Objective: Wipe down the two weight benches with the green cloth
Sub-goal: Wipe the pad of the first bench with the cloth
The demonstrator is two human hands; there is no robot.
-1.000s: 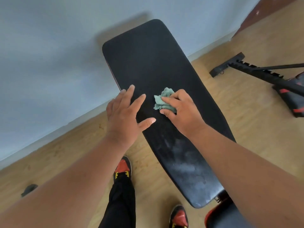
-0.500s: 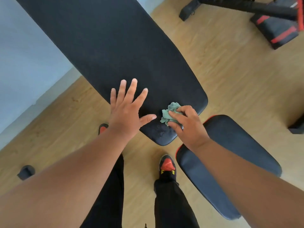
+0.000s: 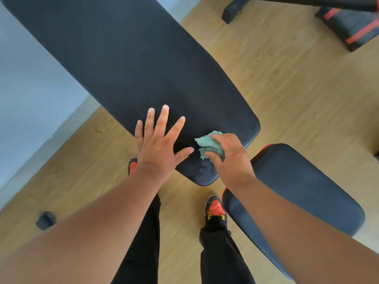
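A long black backrest pad of a weight bench runs from the upper left to the middle. My right hand grips a crumpled green cloth and presses it on the pad's near end. My left hand lies flat on the pad just left of the cloth, fingers spread. Damp smears show on the pad below the cloth. The bench's seat pad, black with a red edge, lies at the lower right under my right forearm. Part of a second bench with red stripes shows at the top right.
My two feet in red and black shoes stand on the wooden floor between the pads. A small dark object lies on the floor at the lower left. A pale wall runs along the left.
My right hand has brought the cloth down the pad from its middle to its near end. The view has tilted downward, and my left hand has followed along the pad.
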